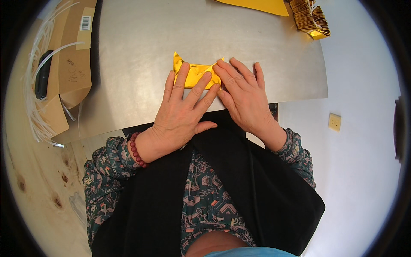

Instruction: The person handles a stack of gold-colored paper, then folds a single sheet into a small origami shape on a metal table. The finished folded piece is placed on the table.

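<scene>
A small piece of shiny gold foil paper [192,75], folded with pointed upper corners, lies on the grey metal table [137,55]. My left hand [182,105] rests over its left and middle part, fingers spread and pressing on it. On its right end lie the fingers of my right hand [246,96], stretched out with the thumb close to the lower right corner. The fingers hide parts of the paper, its right edge most of all.
At the far right table edge stands a stack of folded gold paper pieces [310,19] tied together. A flat gold sheet [261,5] lies at the far edge. To the left is a cardboard box [70,64] with clear plastic strips [36,103] and a black object [43,75].
</scene>
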A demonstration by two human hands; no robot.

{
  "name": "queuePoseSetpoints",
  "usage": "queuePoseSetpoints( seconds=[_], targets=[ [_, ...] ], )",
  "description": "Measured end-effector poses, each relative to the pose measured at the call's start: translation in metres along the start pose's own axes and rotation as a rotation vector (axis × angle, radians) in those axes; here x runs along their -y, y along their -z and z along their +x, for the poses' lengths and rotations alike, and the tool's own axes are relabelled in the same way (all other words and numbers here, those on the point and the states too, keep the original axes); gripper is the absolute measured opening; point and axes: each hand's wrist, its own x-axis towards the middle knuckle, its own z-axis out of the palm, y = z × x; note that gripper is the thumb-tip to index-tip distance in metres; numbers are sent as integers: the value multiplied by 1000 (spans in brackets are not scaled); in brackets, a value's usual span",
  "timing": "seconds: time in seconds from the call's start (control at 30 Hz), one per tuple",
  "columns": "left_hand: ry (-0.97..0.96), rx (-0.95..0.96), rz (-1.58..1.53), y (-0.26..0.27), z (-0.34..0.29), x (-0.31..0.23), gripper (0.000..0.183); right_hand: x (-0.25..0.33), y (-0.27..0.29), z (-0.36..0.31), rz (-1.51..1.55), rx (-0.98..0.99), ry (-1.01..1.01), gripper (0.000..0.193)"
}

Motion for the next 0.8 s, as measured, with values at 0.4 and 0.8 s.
queuePoseSetpoints(
  seconds=[0.4,0.8],
  targets=[
    [17,-17,-40,1,-1,5,94,-17,2,1,172,-73,77,47],
    [-11,-67,-5,-2,-3,11,97,1,10,-4,-107,23,138,44]
  ],
)
